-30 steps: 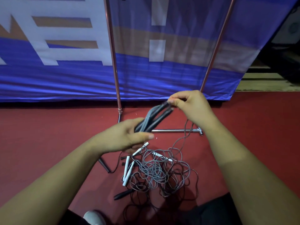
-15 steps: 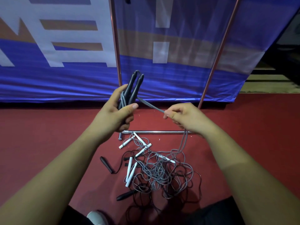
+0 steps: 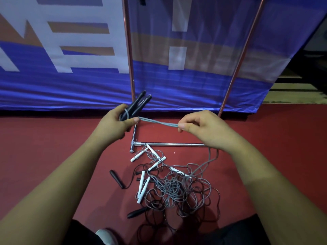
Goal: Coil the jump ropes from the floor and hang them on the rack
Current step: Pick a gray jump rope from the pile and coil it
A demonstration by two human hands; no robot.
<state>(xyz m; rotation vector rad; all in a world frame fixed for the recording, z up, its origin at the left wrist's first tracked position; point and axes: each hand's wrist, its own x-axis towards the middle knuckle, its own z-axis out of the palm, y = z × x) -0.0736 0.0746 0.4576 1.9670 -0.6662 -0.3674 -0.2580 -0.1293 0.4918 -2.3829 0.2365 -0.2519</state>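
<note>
My left hand [image 3: 113, 125] grips two dark jump-rope handles [image 3: 139, 103] that point up and to the right. A grey cord [image 3: 157, 122] runs doubled from them to my right hand [image 3: 200, 128], which pinches it between thumb and forefinger. From there the cord drops to a tangled pile of grey ropes [image 3: 175, 190] on the red floor. White handles [image 3: 143, 186] and black handles [image 3: 116, 178] lie in and around the pile. The rack's copper uprights [image 3: 130, 50] rise behind my hands, and its chrome base bar [image 3: 173, 144] lies on the floor.
A blue banner [image 3: 70, 85] with white and tan shapes hangs behind the rack. A second copper upright [image 3: 242, 52] slants at the right. My white shoe [image 3: 106, 236] shows at the bottom edge. Something dark hangs high on the rack [image 3: 142, 0].
My left hand has dropped a little with the handles. My right hand has slid rightward along the cord, which now stretches doubled and taut between my hands.
</note>
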